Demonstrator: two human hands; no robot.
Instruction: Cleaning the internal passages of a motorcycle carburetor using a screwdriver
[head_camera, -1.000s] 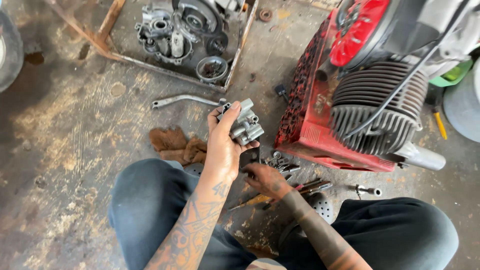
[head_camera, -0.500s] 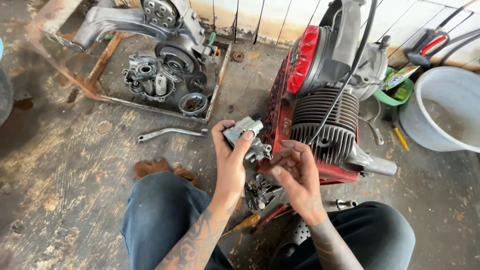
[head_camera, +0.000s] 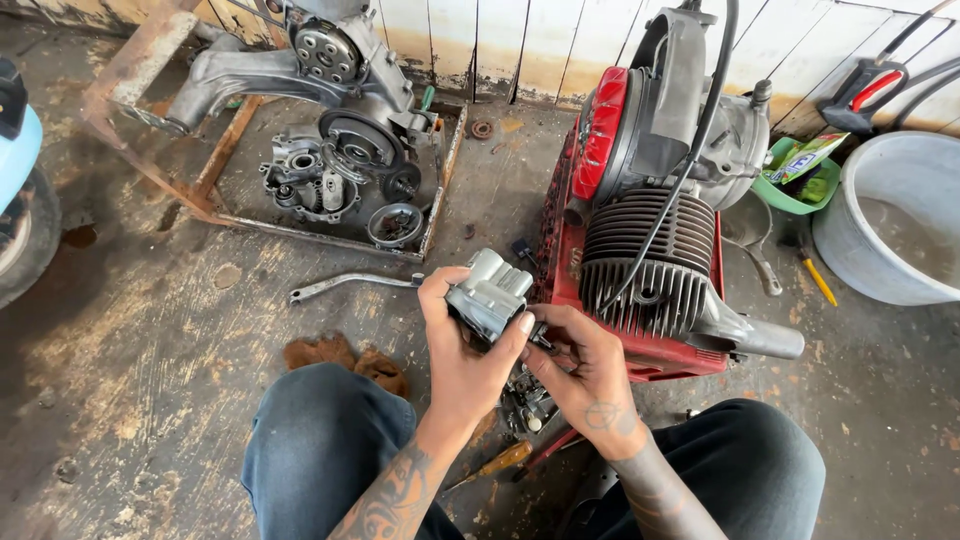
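Observation:
My left hand (head_camera: 462, 360) grips a small grey metal carburettor (head_camera: 488, 290), held up above my knees. Fingertips of my right hand (head_camera: 585, 368) pinch at the carburettor's lower right side; whether they hold a small part I cannot tell. Directly beyond my hands stands an engine (head_camera: 650, 262) with dark cooling fins on a red crate (head_camera: 640, 352). Small metal parts (head_camera: 528, 405) and a wooden-handled screwdriver (head_camera: 495, 463) lie on the floor between my legs.
A metal tray (head_camera: 440, 190) at the back left holds a dismantled engine case and round parts. A bent metal lever (head_camera: 345, 285) and a brown rag (head_camera: 345, 358) lie on the concrete floor. At the right stand a grey tub (head_camera: 885, 225) and a green bowl (head_camera: 790, 195).
My right hand rose from the floor parts and came up to the carburettor in my left hand. The view tilted up, showing more of the engine and wall.

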